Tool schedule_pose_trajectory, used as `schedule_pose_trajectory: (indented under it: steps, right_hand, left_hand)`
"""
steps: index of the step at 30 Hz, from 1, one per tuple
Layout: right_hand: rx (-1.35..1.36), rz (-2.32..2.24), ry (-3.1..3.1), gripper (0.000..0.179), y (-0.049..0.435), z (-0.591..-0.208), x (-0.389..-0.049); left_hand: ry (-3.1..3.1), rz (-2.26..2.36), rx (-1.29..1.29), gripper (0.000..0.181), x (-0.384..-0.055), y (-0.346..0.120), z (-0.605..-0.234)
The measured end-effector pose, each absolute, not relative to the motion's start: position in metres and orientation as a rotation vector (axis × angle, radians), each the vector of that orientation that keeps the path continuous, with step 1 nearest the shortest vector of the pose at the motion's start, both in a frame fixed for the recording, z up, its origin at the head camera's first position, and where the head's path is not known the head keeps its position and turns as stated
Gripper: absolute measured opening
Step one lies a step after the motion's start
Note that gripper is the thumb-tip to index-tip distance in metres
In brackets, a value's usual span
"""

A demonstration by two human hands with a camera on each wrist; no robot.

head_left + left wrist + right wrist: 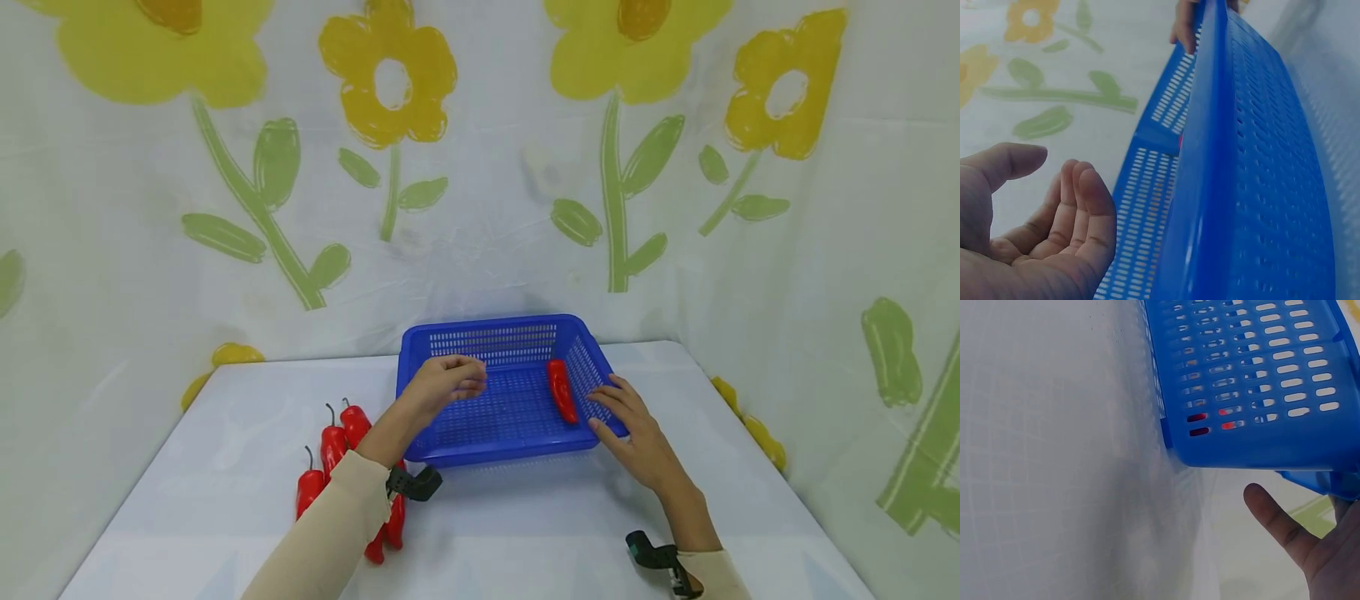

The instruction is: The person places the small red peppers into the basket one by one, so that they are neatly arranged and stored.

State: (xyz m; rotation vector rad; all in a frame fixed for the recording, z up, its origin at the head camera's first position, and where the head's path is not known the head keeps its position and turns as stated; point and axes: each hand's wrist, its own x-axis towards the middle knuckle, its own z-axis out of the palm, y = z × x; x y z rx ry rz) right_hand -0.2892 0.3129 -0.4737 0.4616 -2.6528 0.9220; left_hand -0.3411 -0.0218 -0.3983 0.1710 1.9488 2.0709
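Note:
A blue plastic basket with slotted walls stands on the table. One long red pepper lies inside it near the right wall. My left hand hovers over the basket's left part; in the left wrist view its loosely bent fingers hold nothing, thumb apart from them. At the basket's right front corner is my right hand, fingers extended over the rim and thumb spread. The right wrist view shows that thumb beside the basket's outer wall, with red glimpsed through the slots.
Several red peppers with dark stems lie on the table left of the basket, partly hidden behind my left forearm. The white table reaches back to a flower-patterned cloth hanging behind and at the sides.

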Motion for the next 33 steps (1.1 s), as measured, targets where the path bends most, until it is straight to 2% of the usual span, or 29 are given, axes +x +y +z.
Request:
schedule_pose_trajectory:
  steps: [19, 33]
  right_hand:
    - [0.463, 0.961, -2.608, 0.044, 0.302, -0.482, -0.292]
    - [0.473, 0.931, -2.611, 0.041, 0.312, -0.476, -0.289]
  left_hand:
    - [2.002, 2.275, 0.079, 0.037, -0.295, -0.078, -0.411]
    - [2.043, 2.456, -0.051, 0.037, -0.26, -0.109, -0.433]
